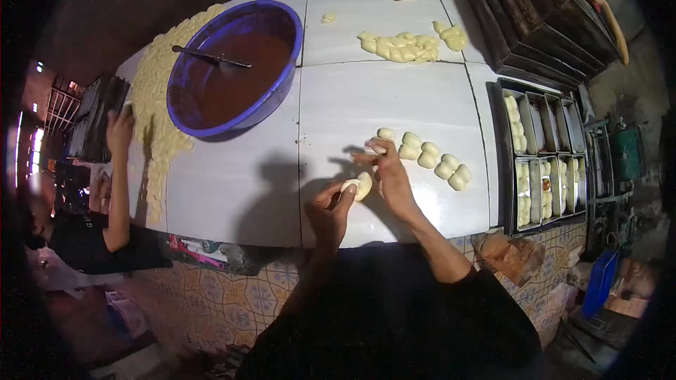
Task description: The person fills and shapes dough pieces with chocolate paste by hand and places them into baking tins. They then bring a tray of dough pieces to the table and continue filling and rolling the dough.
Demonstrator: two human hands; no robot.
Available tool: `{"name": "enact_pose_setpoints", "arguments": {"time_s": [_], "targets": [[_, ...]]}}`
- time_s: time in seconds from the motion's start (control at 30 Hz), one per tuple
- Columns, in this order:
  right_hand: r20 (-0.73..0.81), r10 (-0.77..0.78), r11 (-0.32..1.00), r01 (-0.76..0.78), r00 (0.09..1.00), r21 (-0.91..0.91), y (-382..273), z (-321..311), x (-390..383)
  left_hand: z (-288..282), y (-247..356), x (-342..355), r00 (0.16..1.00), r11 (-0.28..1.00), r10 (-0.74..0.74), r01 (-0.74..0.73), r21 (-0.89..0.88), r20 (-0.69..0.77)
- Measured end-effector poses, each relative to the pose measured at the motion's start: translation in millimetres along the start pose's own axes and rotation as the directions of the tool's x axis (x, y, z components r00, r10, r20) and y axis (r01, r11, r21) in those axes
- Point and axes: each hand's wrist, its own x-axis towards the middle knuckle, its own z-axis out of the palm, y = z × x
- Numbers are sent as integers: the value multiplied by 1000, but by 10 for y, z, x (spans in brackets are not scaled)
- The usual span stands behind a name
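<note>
Both hands meet over the near part of a white desk [239, 190], working one dough ball [360, 185]. The left hand [329, 212] cups the ball from below and left, its fingers curled around it; the right hand [387, 172] presses on it from above and right, fingertips pinched together. The ball is roundish, with no clear long axis. Just right of the right hand, a row of dough balls [429, 157] runs away down to the right. Further right, a dark tray [501, 169] of narrow tins is partly filled with dough pieces. Beyond the left hand, up and left, a blue basin [285, 84] holds brown filling and a knife [211, 58]. Far beyond the hands lies a dough heap [401, 47]. Between hands and basin the desk is bare; its near edge lies just under the wrists. At far left, another person's hand [120, 130] touches a strip of dough [158, 119].
</note>
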Motion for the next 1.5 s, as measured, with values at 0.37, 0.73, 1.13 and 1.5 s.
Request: {"name": "enact_pose_setpoints", "arguments": {"time_s": [0.37, 0.73, 1.13, 1.5], "targets": [[377, -16, 999, 26, 926, -23, 551, -528, 386, -91, 264, 706, 760, 286, 306, 501, -817, 573], [179, 173, 934, -219, 969, 282, 658, -466, 279, -1237, 449, 3178, 975, 884, -157, 68, 462, 157], [-189, 312, 947, -289, 931, 138, 497, -258, 472, -229, -158, 1057, 902, 798, -53, 296, -525, 428], [199, -423, 631, 445, 884, -635, 218, -36, 4, -150, 1, 155, 982, 986, 155, -147, -81, 112]]}}
